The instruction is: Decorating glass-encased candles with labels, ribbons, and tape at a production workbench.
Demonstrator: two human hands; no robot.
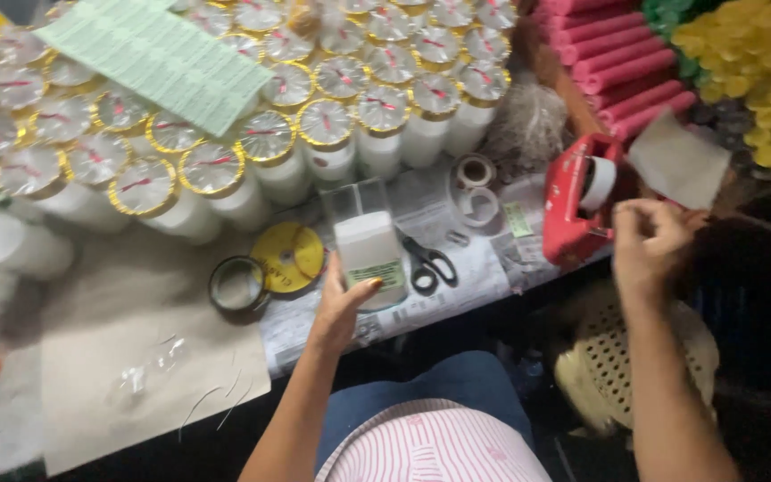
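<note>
Left hand [343,303]: fingers wrapped around the near end of a clear box [366,243] holding a white block, standing on the newspaper-covered table [484,272].
Right hand [646,239]: closed, pinching at the red tape dispenser [577,201] just left of it.
Scissors [428,261]: lying just right of the box.

Surface: newspaper-covered table [457,290] under and ahead of both hands | left of the hands: brown paper sheet [127,357] over the tabletop | below the hands: dark, shadowed floor [537,357] | by the right forearm: cream perforated plastic basket [609,366] | light: soft, even from above, dim at floor level
</note>
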